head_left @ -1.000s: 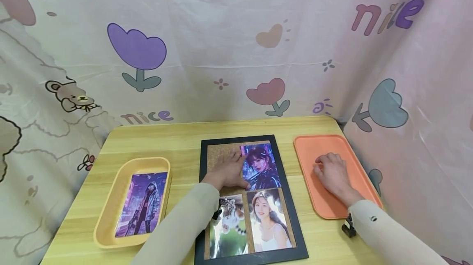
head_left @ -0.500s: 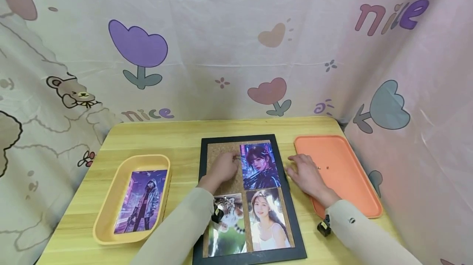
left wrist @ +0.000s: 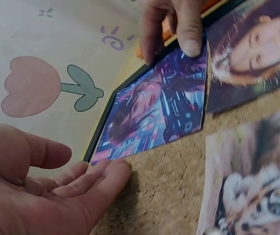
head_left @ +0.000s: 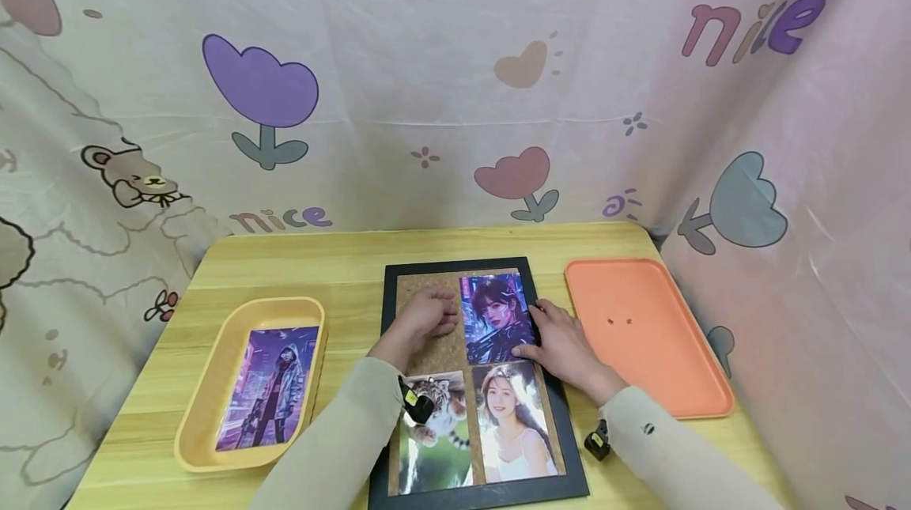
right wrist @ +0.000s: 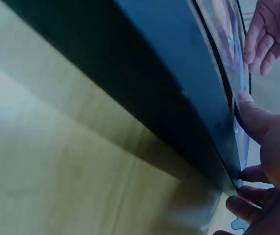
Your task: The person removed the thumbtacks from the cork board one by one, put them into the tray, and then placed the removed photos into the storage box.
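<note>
A neon purple photo (head_left: 494, 312) of a figure in dark clothing lies on a cork board (head_left: 434, 356) with a black frame (head_left: 484, 497), in the upper right of the board. My left hand (head_left: 425, 314) is over the cork beside the photo's left edge, fingers loosely bent and fingertips right at that edge. From the other side my right hand (head_left: 567, 345) rests its thumb on the photo's lower right part, its fingers along the frame's right side. Below are a tiger photo (left wrist: 257, 205) and a portrait photo (head_left: 515, 447) of a person in a white top.
To the left, a yellow tray (head_left: 195, 415) holds another purple photo (head_left: 270, 391) of a hooded figure. An orange tray (head_left: 662, 368) with two tiny objects (head_left: 619, 322) on it lies to the right. A patterned curtain (head_left: 398, 59) hangs behind the wooden table (head_left: 342, 257).
My right hand has moved left from the orange tray to the frame and the photo's edge. My left hand has lifted from the photo's left edge and drawn slightly back.
</note>
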The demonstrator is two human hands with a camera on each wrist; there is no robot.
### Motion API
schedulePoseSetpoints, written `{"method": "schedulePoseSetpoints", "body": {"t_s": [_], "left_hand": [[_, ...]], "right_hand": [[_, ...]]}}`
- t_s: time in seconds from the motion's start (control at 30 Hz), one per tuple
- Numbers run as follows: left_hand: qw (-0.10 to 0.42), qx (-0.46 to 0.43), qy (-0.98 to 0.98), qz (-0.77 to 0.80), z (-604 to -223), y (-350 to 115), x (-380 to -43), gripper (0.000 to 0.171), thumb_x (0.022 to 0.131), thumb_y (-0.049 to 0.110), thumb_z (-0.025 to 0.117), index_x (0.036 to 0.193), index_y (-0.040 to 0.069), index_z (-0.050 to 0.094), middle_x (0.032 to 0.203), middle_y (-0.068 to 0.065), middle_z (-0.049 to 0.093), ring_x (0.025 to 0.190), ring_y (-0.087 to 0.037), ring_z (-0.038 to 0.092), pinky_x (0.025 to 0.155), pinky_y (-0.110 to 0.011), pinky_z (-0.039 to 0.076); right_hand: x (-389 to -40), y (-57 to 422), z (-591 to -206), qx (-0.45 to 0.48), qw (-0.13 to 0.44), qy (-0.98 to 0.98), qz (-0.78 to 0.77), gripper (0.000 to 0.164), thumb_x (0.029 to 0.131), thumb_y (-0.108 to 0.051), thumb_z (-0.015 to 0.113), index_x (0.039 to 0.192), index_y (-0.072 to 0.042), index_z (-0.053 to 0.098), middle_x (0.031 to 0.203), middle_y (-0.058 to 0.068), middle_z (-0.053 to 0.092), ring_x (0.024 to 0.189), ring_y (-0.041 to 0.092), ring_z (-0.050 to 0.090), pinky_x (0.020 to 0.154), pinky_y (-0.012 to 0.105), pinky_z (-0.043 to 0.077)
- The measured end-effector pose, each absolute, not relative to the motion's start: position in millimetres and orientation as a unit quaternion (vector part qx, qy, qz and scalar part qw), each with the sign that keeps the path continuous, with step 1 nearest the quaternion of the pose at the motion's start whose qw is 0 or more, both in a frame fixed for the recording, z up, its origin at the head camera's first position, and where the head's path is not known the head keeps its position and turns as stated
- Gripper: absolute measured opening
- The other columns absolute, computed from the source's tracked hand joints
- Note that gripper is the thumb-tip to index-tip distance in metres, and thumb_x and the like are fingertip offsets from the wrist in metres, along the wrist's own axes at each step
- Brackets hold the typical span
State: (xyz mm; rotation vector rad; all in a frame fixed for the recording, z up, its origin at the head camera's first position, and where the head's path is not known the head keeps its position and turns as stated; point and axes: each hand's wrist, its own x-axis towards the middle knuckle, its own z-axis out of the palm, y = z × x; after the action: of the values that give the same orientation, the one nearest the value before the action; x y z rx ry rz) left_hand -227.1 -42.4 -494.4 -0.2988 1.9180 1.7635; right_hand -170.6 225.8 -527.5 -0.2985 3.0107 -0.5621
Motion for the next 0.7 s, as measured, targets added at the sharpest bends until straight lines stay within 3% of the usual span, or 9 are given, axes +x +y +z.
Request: {"method": "schedulePoseSetpoints", "body": {"t_s": [0.33,0.7], "left_hand": [[0.313,-0.182,0.586,0.725,-494.0,-51.1,-234.9,0.038,0.111,0.012,0.049,0.144,-0.008,0.047,0.132,-0.033,0.066,0.118,-0.041,0.073,0.098,-0.043,0.060],[0.339,-0.182,0.548,0.743,-495.5,-54.5,-241.2,0.038,0.111,0.011,0.048,0.144,-0.007,0.047,0.135,-0.035,0.063,0.121,-0.043,0.070,0.099,-0.045,0.060]], "right_hand": [[-168.2,222.2,-527.8,-0.095,0.034,0.978,-0.182,0.093,0.089,-0.050,0.081,0.155,0.007,0.046,0.162,0.030,0.041,0.148,0.049,0.041,0.118,0.069,0.035],[-169.3,221.7,-530.4,-0.090,0.036,0.978,-0.187,0.093,0.089,-0.049,0.082,0.154,0.007,0.046,0.161,0.030,0.042,0.147,0.049,0.044,0.118,0.068,0.035]]}}
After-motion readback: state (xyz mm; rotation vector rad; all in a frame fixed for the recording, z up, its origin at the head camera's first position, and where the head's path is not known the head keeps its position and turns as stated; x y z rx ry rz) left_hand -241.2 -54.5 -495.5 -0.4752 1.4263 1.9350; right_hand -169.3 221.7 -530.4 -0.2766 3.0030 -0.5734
